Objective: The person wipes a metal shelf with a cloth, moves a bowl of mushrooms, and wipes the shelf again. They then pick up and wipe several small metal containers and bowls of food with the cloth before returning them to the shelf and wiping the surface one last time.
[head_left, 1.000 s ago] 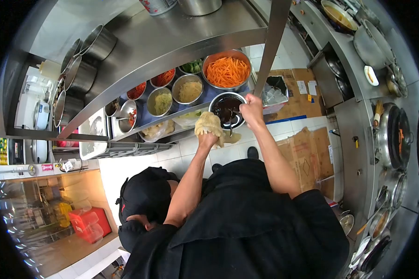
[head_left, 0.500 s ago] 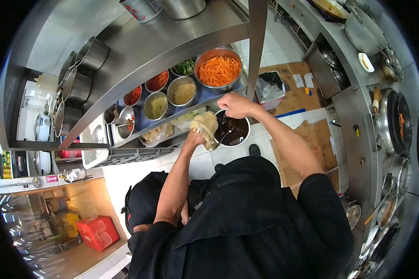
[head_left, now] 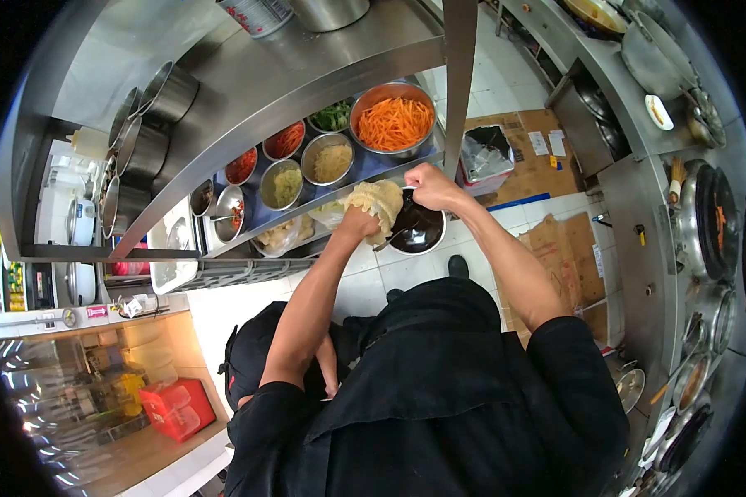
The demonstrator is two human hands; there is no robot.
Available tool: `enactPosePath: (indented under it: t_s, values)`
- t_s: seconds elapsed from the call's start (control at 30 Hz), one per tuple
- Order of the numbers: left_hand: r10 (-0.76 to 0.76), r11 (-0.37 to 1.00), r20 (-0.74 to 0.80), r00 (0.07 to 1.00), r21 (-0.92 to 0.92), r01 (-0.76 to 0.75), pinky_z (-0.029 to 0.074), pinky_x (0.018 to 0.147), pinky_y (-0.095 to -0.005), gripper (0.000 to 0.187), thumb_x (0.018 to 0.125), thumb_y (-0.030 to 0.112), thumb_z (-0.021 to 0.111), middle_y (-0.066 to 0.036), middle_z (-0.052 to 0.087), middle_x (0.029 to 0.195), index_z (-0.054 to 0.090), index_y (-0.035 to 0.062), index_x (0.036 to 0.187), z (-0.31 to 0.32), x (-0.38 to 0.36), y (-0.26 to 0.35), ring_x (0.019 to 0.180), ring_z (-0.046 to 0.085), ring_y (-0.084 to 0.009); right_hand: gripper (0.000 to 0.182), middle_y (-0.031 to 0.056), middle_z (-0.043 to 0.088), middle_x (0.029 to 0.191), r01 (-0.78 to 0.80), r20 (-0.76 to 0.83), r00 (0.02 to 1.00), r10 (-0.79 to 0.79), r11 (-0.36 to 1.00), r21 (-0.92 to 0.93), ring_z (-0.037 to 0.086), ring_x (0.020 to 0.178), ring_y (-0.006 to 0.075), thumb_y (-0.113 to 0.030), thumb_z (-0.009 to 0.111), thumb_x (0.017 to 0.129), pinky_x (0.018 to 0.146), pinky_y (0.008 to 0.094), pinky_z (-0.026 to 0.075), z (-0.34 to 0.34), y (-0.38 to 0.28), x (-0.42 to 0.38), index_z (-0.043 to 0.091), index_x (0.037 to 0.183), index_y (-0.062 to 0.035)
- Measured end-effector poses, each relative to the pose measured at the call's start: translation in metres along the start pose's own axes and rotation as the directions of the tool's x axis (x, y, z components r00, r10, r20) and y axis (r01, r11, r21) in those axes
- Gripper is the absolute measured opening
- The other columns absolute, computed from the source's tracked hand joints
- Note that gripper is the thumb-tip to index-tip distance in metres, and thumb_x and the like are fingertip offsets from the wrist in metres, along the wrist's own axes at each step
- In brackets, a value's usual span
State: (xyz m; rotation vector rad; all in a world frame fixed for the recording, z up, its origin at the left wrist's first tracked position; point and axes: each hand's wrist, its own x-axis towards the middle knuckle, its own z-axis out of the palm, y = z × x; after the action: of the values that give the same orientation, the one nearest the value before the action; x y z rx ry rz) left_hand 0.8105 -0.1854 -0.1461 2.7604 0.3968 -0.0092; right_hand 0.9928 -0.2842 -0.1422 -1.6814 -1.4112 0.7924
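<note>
My left hand (head_left: pixel 359 223) is closed on a crumpled beige cloth (head_left: pixel 381 200), which lies against the left rim of a white pot (head_left: pixel 442 237). Dark brown, glossy liquid (head_left: pixel 417 229) fills part of the pot. At the far rim, my right hand (head_left: pixel 430 187) has its fingers curled over the edge, gripping the pot. A metal utensil (head_left: pixel 382 246) leans out over the near left rim; its lower part is lost in the liquid.
A steel shelf rail (head_left: pixel 307 93) arches over several food bowls, including shredded carrot (head_left: pixel 395 124) and a pale paste (head_left: pixel 332 163). A lined bin (head_left: pixel 486 157) stands beyond the pot. Another person (head_left: pixel 261 352) is low at my left. Pans (head_left: pixel 704 219) line the right counter.
My left hand and the cloth have moved up and to the right along the pot's left side. The utensil has shifted left. My right hand keeps its grip on the rim.
</note>
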Motion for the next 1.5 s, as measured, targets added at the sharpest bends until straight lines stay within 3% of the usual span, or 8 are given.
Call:
enactPosePath:
  t_s: [0.33, 0.4, 0.6, 0.8, 0.9, 1.13, 1.4, 1.5]
  values:
    - [-0.254, 0.966, -0.080, 0.964, -0.071, 0.249, 0.036, 0.095, -0.0447, 0.039, 0.073, 0.027, 0.057, -0.015, 0.057, 0.114, 0.060, 0.0094, 0.108, 0.077, -0.029, -0.003, 0.109, 0.050, -0.0349, 0.003, 0.0173, 0.042, 0.054, -0.307, -0.379, 0.849, 0.368, 0.928, 0.212, 0.040, 0.051, 0.0240, 0.002, 0.048, 0.059, 0.050, 0.0411, 0.031, 0.026, 0.009, -0.028, 0.045, 0.061, 0.0028]
    - [-0.225, 0.974, -0.398, 0.889, -0.078, 0.211, 0.036, 0.094, -0.0461, 0.035, 0.074, 0.024, 0.056, -0.014, 0.058, 0.112, 0.061, 0.0094, 0.105, 0.088, -0.039, 0.011, 0.108, 0.050, -0.0346, 0.003, 0.0146, 0.041, 0.052, -0.337, -0.391, 0.829, 0.400, 0.915, 0.221, 0.040, 0.051, 0.0215, 0.002, 0.047, 0.058, 0.049, 0.0404, 0.030, 0.036, 0.016, -0.029, 0.044, 0.059, 0.0015]
    - [-0.363, 0.930, -0.442, 0.821, -0.116, 0.349, 0.040, 0.088, -0.0462, 0.030, 0.067, 0.027, 0.060, -0.014, 0.061, 0.100, 0.064, 0.0107, 0.092, 0.130, -0.046, 0.013, 0.101, 0.054, -0.0350, 0.007, 0.0105, 0.034, 0.051, -0.319, -0.559, 0.662, 0.499, 0.863, 0.392, 0.036, 0.050, 0.0174, 0.004, 0.046, 0.057, 0.047, 0.0384, 0.027, 0.063, 0.026, -0.038, 0.040, 0.057, -0.0007]
    - [-0.194, 0.981, -0.222, 0.956, -0.015, 0.196, 0.042, 0.083, -0.0446, 0.026, 0.069, 0.026, 0.060, -0.012, 0.062, 0.097, 0.064, 0.0109, 0.091, 0.094, -0.048, -0.002, 0.095, 0.056, -0.0335, 0.008, 0.0131, 0.051, 0.063, -0.415, -0.319, 0.836, 0.447, 0.894, 0.166, 0.049, 0.062, 0.0302, 0.000, 0.052, 0.062, 0.057, 0.0414, 0.037, 0.039, 0.023, -0.041, 0.046, 0.068, -0.0014]
    - [-0.155, 0.986, -0.074, 0.985, 0.043, 0.159, 0.042, 0.085, -0.0446, 0.029, 0.070, 0.028, 0.060, -0.012, 0.061, 0.101, 0.063, 0.0116, 0.094, 0.084, -0.044, -0.016, 0.098, 0.055, -0.0333, 0.024, 0.0154, 0.060, 0.086, -0.260, -0.124, 0.960, 0.252, 0.964, -0.050, 0.058, 0.085, 0.0332, -0.005, 0.057, 0.063, 0.070, 0.0402, 0.044, 0.025, 0.015, -0.025, 0.052, 0.087, -0.0042]
    - [-0.033, 0.995, 0.161, 0.986, -0.083, 0.046, 0.039, 0.093, -0.0413, 0.038, 0.072, 0.031, 0.058, -0.010, 0.058, 0.113, 0.061, 0.0147, 0.106, 0.065, -0.034, -0.029, 0.108, 0.051, -0.0310, 0.011, 0.0204, 0.056, 0.077, 0.083, 0.487, 0.865, 0.120, 0.924, -0.374, 0.055, 0.080, 0.0371, -0.002, 0.051, 0.059, 0.065, 0.0453, 0.040, 0.016, -0.014, 0.007, 0.047, 0.070, 0.0006]
    - [-0.078, 0.997, 0.174, 0.982, 0.000, 0.079, 0.035, 0.099, -0.0412, 0.047, 0.077, 0.033, 0.052, -0.015, 0.052, 0.125, 0.055, 0.0126, 0.119, 0.058, -0.023, -0.024, 0.116, 0.047, -0.0320, 0.015, 0.0178, 0.026, 0.054, 0.091, 0.304, 0.948, -0.090, 0.996, 0.012, 0.026, 0.052, 0.0270, 0.003, 0.045, 0.053, 0.049, 0.0426, 0.023, 0.039, 0.033, 0.003, 0.031, 0.059, 0.0024]
    - [-0.108, 0.994, 0.148, 0.983, 0.005, 0.108, 0.035, 0.099, -0.0423, 0.046, 0.075, 0.031, 0.054, -0.014, 0.053, 0.124, 0.056, 0.0129, 0.118, 0.069, -0.027, -0.028, 0.116, 0.047, -0.0322, 0.007, 0.0214, 0.036, 0.057, -0.154, 0.150, 0.977, 0.151, 0.988, 0.011, 0.033, 0.054, 0.0286, 0.002, 0.046, 0.056, 0.050, 0.0419, 0.030, 0.043, 0.037, -0.005, 0.039, 0.059, 0.0022]
